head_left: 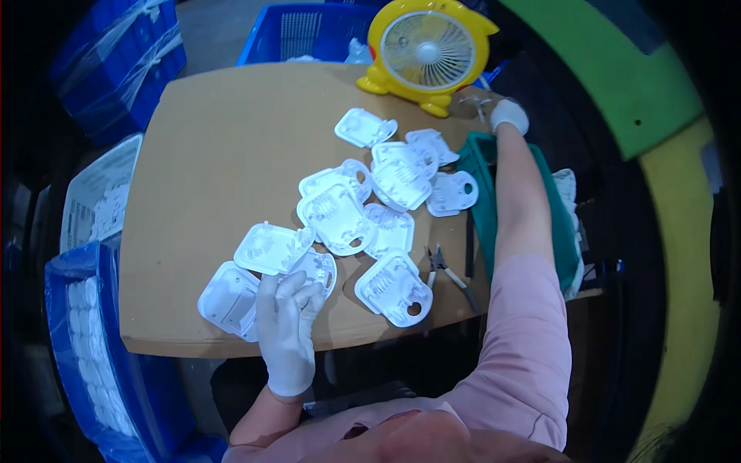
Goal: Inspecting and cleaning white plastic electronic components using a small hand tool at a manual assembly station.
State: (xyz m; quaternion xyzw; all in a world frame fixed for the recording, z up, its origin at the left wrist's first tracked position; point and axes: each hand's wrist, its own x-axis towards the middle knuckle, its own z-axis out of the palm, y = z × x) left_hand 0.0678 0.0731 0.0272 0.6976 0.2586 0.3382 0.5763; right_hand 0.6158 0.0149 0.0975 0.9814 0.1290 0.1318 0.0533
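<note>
The cardboard-topped table (201,170) fills the middle of the frame; judging by the layout, handling goes best with loose parts kept back from its lower edge. At lower left a blue crate (120,309) holds rows of white items; at upper left, blue crates (123,69) stand wrapped in clear film, contents hidden. A blue bin (328,46) at the top has something clear and whitish inside. The green tray (485,208), right of centre, lies under the right forearm, so its contents cannot be told. The white basket (73,208) at left contains white pieces. A yellow fan (428,50) stands at top centre. The left hand (289,316), gloved, bends its fingers at the lower-left shells; whether it grips one is unclear. The right hand (509,117), gloved, is beyond the tray at upper right, its grip impossible to tell. White plastic shells (336,216) lie scattered, partly overlapping, around the centre; lifting each singly by its rim should spare the moulded ribs. Pliers (438,261) lie below centre right, best kept off the shells
</note>
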